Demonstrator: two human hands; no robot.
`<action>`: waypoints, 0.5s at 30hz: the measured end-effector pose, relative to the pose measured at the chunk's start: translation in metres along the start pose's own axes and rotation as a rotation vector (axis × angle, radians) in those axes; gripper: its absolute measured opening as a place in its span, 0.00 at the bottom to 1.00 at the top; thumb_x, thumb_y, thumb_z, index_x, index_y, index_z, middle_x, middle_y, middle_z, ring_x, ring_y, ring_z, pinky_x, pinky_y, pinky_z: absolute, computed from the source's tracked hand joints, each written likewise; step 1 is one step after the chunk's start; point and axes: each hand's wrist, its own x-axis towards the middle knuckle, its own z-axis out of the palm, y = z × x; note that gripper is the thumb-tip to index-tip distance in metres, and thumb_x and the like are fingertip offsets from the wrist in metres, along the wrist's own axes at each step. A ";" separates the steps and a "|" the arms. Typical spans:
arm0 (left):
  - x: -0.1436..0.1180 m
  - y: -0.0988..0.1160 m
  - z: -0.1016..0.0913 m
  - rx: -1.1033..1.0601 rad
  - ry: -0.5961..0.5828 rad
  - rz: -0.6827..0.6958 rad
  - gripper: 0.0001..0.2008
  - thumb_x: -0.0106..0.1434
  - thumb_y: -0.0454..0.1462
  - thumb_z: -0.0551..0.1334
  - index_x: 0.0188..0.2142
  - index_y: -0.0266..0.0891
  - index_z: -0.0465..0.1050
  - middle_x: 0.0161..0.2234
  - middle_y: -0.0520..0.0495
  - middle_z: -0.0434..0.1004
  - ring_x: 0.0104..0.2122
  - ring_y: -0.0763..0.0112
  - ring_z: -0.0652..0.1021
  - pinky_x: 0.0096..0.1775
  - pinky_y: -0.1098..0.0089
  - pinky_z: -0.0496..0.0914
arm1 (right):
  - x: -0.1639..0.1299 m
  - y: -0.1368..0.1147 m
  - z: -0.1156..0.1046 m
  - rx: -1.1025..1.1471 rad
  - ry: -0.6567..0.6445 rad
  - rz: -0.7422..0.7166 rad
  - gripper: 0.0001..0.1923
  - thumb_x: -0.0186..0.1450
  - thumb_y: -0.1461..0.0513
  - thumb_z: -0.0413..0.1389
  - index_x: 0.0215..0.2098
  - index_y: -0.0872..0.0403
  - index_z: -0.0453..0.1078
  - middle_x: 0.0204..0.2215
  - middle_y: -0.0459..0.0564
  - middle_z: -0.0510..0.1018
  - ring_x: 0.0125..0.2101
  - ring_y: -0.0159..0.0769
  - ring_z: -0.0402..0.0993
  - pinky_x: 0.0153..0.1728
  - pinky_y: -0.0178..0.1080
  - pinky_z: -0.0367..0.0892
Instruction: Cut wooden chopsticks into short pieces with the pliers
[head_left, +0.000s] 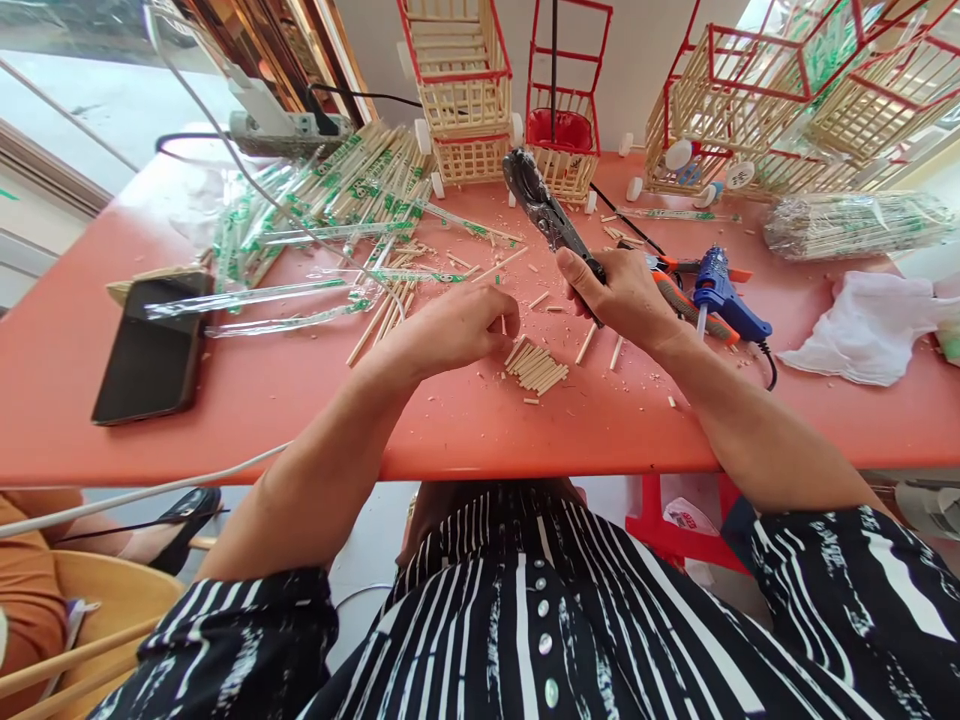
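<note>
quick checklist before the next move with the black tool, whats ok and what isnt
1. Black tool gripped in the right hand: ok, the fingers close around its lower end.
2. Left hand apart from the tool: ok, it is beside the small pile of short sticks.
3. A stick held in the left fingertips: cannot tell, too small and partly hidden.
4. Table free of scraps: not ok, bits are scattered around the pile.
5. Glue gun out of the hands' way: ok, it lies to the right of the right hand.
6. Glue gun cold: cannot tell from the picture.
</note>
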 end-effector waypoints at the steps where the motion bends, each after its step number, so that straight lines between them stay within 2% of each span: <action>1: -0.001 -0.001 0.000 0.000 0.020 0.007 0.17 0.60 0.34 0.61 0.46 0.36 0.83 0.34 0.48 0.84 0.36 0.64 0.80 0.45 0.66 0.70 | 0.000 0.000 0.000 -0.007 -0.001 0.002 0.40 0.69 0.30 0.44 0.28 0.53 0.73 0.19 0.50 0.73 0.28 0.39 0.76 0.33 0.42 0.68; 4: -0.002 -0.006 -0.002 -0.009 -0.021 0.082 0.23 0.60 0.35 0.62 0.55 0.37 0.80 0.37 0.48 0.84 0.39 0.63 0.80 0.45 0.66 0.70 | 0.000 0.000 0.000 -0.028 -0.004 0.007 0.41 0.69 0.29 0.43 0.30 0.53 0.75 0.18 0.50 0.73 0.27 0.39 0.75 0.33 0.42 0.68; 10: -0.003 -0.008 -0.003 -0.016 -0.090 0.134 0.20 0.60 0.35 0.63 0.53 0.38 0.78 0.37 0.49 0.83 0.38 0.66 0.80 0.41 0.69 0.67 | -0.001 -0.003 -0.001 -0.060 -0.031 0.025 0.40 0.71 0.31 0.42 0.35 0.53 0.77 0.21 0.51 0.75 0.30 0.40 0.76 0.36 0.44 0.70; 15: -0.005 -0.003 -0.003 -0.005 -0.114 0.128 0.19 0.61 0.35 0.62 0.52 0.38 0.78 0.38 0.48 0.83 0.38 0.66 0.80 0.44 0.67 0.67 | -0.001 -0.003 -0.001 -0.056 -0.030 0.026 0.41 0.69 0.29 0.41 0.31 0.52 0.76 0.19 0.51 0.75 0.28 0.39 0.75 0.34 0.43 0.69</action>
